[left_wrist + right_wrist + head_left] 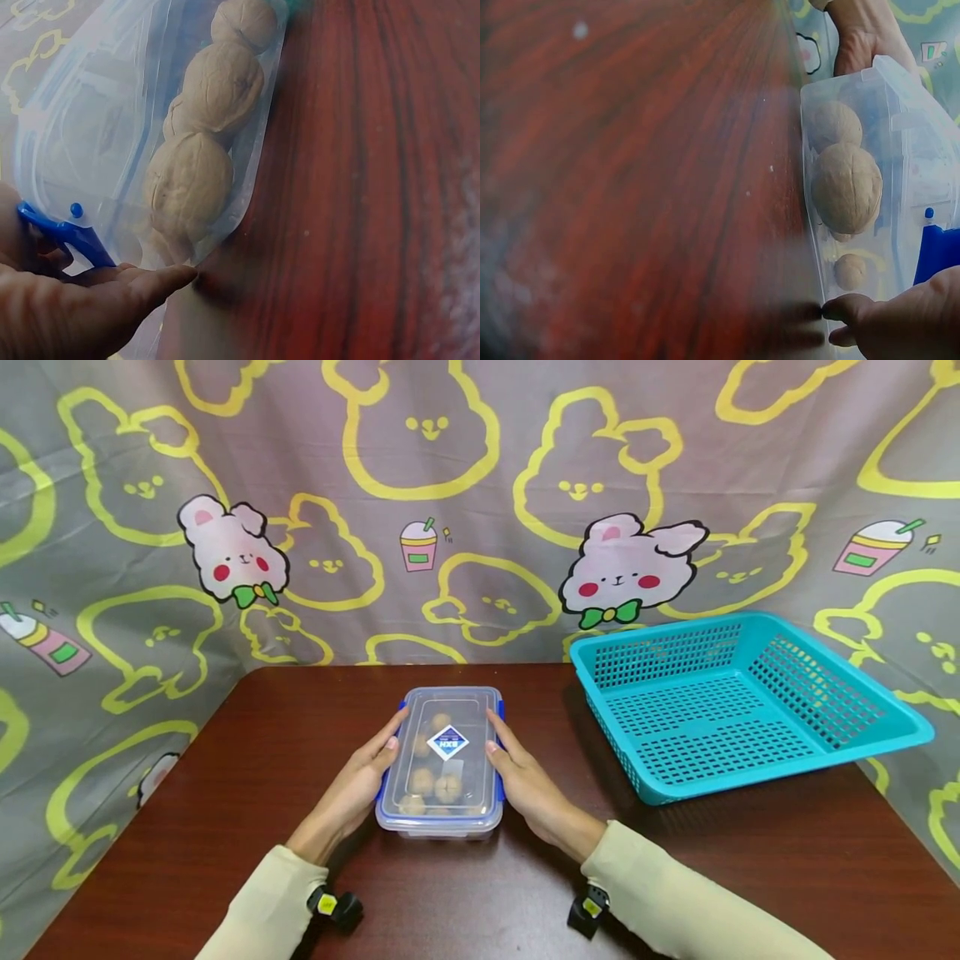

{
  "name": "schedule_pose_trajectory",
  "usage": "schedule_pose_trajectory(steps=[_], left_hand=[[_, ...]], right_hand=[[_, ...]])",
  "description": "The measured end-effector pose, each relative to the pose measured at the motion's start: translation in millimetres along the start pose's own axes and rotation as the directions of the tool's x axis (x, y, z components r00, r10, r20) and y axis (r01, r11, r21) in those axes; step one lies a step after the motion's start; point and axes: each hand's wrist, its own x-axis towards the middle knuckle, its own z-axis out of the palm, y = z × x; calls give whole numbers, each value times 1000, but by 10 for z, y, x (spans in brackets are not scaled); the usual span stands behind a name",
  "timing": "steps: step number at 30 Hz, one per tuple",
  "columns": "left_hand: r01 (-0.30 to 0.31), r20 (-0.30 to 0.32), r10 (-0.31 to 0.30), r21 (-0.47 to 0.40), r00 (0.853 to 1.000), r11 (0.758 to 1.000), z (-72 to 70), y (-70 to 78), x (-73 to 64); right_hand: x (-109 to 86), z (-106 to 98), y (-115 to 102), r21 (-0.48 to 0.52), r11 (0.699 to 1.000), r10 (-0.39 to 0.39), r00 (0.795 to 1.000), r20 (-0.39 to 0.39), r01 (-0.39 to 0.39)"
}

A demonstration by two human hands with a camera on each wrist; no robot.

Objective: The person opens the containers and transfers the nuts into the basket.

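Observation:
A clear lidded food container point(457, 706) with blue side clips lies on the brown table, with several walnuts point(447, 788) inside it. A blue and white label point(447, 742) is on its lid. My left hand point(358, 789) holds its left side, thumb by the lid's edge. In the left wrist view, a fingertip sits at the container's lower corner next to a blue clip point(86, 241). My right hand point(534, 789) holds the opposite side. Its fingertips point(847, 307) reach the container's bottom edge in the right wrist view, near another blue clip point(936, 253).
A turquoise plastic basket point(750, 781) with lattice sides stands at the table's right. Behind the dark brown table point(247, 760) hangs a grey curtain point(480, 527) with yellow outlines and cartoon rabbits. Black straps with small devices are on both wrists.

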Motion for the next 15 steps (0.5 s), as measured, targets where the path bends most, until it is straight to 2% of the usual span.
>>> schedule_pose_trajectory(steps=[4, 15], left_hand=[[-14, 7, 14, 6, 1000, 1000, -2, 7, -8], [1, 18, -1, -23, 1000, 1000, -3, 2, 8]], right_hand=[[1, 3, 0, -10, 1000, -7, 1000, 3, 7], [5, -5, 20, -32, 999, -8, 1000, 5, 8]])
